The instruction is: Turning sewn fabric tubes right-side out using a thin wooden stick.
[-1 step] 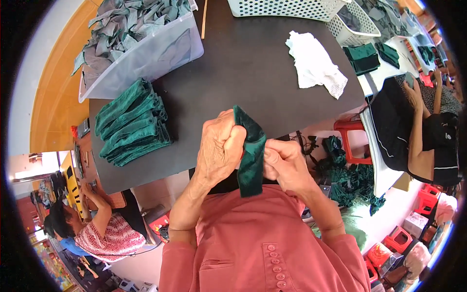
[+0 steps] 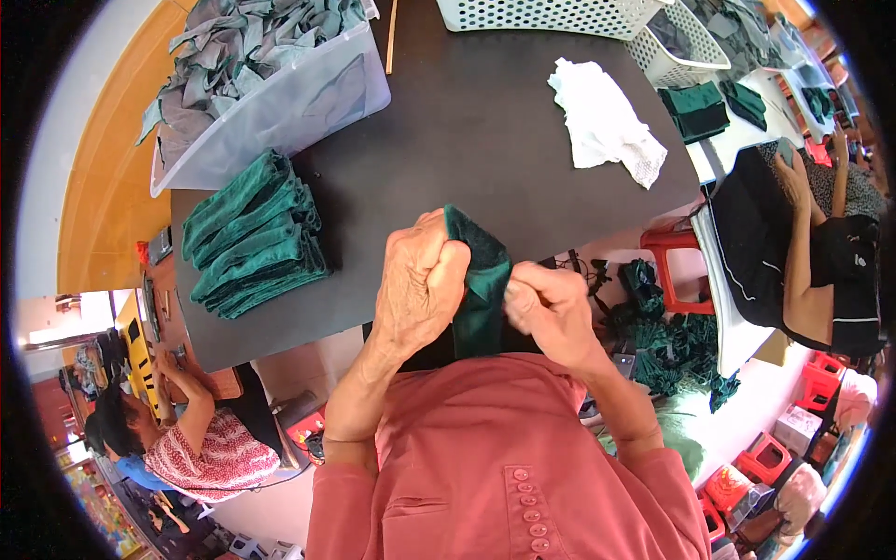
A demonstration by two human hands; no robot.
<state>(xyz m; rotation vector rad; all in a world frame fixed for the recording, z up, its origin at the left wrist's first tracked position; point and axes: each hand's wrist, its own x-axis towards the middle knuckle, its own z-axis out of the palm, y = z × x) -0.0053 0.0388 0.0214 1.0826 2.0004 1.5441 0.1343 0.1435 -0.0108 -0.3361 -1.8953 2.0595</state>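
Green velvety cloth (image 2: pixel 478 285) hangs between both hands at the near edge of the black table (image 2: pixel 467 131), just in front of the person's pink shirt (image 2: pixel 495 467). The left hand (image 2: pixel 420 285) is clenched in a fist around the cloth's upper part, knuckles toward the table, with the fabric standing up past the thumb. The right hand (image 2: pixel 546 308) pinches the cloth's right edge between thumb and fingertips, close against the left hand. The cloth's lower end drops below the hands toward the shirt.

On the table to the left lies a stack of folded green cloths (image 2: pixel 252 238), well apart from the hands. Behind that stack stands a clear plastic bin (image 2: pixel 308 107) heaped with grey cloths (image 2: pixel 233 47). A thin wooden stick (image 2: pixel 392 37) lies beside the bin. At the far right of the table rests a crumpled white cloth (image 2: pixel 607 121), and at the far edge stands a white perforated basket (image 2: pixel 551 14).

To the right, beyond the table, a second person in dark clothes (image 2: pixel 812 243) sits at a white table (image 2: pixel 747 131) carrying more folded green cloths (image 2: pixel 695 112). A red stool (image 2: pixel 677 261) stands between the two tables, with a heap of green cloths (image 2: pixel 672 345) on the floor beside it. At lower left a third person in a red patterned top (image 2: pixel 196 457) sits bent forward.
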